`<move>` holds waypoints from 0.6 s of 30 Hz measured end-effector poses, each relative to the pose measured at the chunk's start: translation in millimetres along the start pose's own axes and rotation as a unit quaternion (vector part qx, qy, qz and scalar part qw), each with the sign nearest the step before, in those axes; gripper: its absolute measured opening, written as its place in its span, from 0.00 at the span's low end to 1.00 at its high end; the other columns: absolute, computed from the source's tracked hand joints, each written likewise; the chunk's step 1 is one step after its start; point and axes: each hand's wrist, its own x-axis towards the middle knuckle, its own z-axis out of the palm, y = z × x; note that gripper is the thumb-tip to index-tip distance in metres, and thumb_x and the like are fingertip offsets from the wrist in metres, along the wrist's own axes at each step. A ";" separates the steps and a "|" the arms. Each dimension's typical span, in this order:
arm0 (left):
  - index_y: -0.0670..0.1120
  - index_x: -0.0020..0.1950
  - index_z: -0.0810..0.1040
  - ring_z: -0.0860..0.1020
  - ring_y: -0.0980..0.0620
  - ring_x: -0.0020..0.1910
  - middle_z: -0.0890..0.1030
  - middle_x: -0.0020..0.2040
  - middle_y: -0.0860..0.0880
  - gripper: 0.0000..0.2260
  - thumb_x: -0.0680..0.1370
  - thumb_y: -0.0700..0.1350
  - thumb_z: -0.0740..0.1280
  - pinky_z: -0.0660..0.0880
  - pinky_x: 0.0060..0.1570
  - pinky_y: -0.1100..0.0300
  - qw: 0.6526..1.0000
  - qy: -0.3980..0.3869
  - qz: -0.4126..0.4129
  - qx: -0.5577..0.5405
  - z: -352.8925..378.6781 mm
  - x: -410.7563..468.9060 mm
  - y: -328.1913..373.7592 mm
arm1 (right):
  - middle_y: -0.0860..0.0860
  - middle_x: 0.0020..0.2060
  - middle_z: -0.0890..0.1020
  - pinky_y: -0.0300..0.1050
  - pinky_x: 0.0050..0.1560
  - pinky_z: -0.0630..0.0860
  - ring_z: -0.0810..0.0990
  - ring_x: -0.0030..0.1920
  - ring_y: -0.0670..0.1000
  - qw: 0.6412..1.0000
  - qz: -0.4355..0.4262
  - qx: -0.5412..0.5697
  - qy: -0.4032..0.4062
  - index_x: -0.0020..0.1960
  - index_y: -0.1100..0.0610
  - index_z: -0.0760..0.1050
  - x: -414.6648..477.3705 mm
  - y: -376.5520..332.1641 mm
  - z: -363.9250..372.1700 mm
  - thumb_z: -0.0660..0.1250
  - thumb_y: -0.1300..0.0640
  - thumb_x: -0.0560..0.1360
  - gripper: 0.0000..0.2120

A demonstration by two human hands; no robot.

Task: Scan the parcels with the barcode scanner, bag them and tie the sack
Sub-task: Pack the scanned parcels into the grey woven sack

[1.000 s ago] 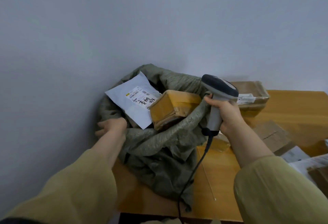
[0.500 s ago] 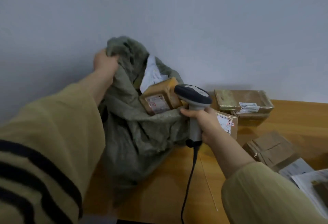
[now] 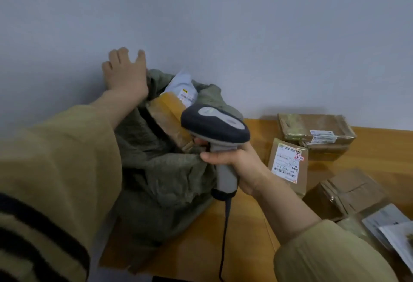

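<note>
Right now the right hand has its fingers curled tight around the pale grey handle of the corded barcode scanner with the dark rounded head, whose head rises above the knuckles and points toward the sack while its black cable drops from below the fist to the near edge. Just beyond those fingertips slumps the wrinkled olive-green woven sack, its mouth open; a brown cardboard parcel wrapped in shiny tape pokes out of it right beside the scanner head, with a pale grey plastic mailer bearing a printed label tucked behind. The left hand is up at the far left rim of the sack, fingers spread wide and holding nothing, the palm near or against the fabric; I cannot tell which. To the outer side of the right wrist, a small brown box with a white barcode label stands on the orange wooden tabletop. Farther out lie a flat taped carton, a crumpled brown parcel and white paper-covered packets at the right edge. Both forearms wear loose khaki sleeves.
</note>
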 end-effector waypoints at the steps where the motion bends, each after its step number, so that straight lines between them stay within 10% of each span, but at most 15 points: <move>1: 0.52 0.74 0.59 0.53 0.39 0.73 0.55 0.75 0.40 0.33 0.71 0.44 0.66 0.52 0.69 0.45 0.999 -0.012 0.047 -0.011 6.0 -7.9 10.7 | 0.53 0.50 0.84 0.54 0.55 0.78 0.81 0.54 0.55 1.000 0.026 0.007 -0.013 0.57 0.59 0.79 -0.6 2.9 -0.4 0.74 0.66 0.63 0.22; 7: 0.64 0.74 0.58 0.41 0.43 0.76 0.48 0.78 0.49 0.31 0.73 0.67 0.61 0.41 0.69 0.35 0.925 -0.335 0.178 0.021 53.0 -52.0 49.1 | 0.56 0.45 0.83 0.54 0.48 0.79 0.81 0.49 0.58 0.993 0.076 0.037 0.088 0.51 0.63 0.79 3.3 6.4 -56.0 0.74 0.65 0.60 0.19; 12: 0.59 0.77 0.51 0.45 0.43 0.76 0.50 0.77 0.45 0.43 0.69 0.61 0.72 0.53 0.71 0.42 0.935 -0.318 0.157 -0.009 41.5 -39.4 43.8 | 0.53 0.42 0.80 0.46 0.35 0.77 0.78 0.41 0.53 0.978 0.080 -0.020 0.192 0.54 0.60 0.77 48.6 -20.4 -98.9 0.72 0.65 0.68 0.15; 18: 0.52 0.77 0.56 0.57 0.46 0.75 0.57 0.77 0.48 0.43 0.68 0.54 0.75 0.59 0.70 0.51 0.931 -0.319 0.174 -0.033 43.6 -35.8 49.8 | 0.57 0.41 0.83 0.49 0.40 0.77 0.82 0.41 0.58 0.975 0.183 -0.090 0.092 0.49 0.61 0.77 123.1 -23.0 -104.8 0.69 0.62 0.71 0.07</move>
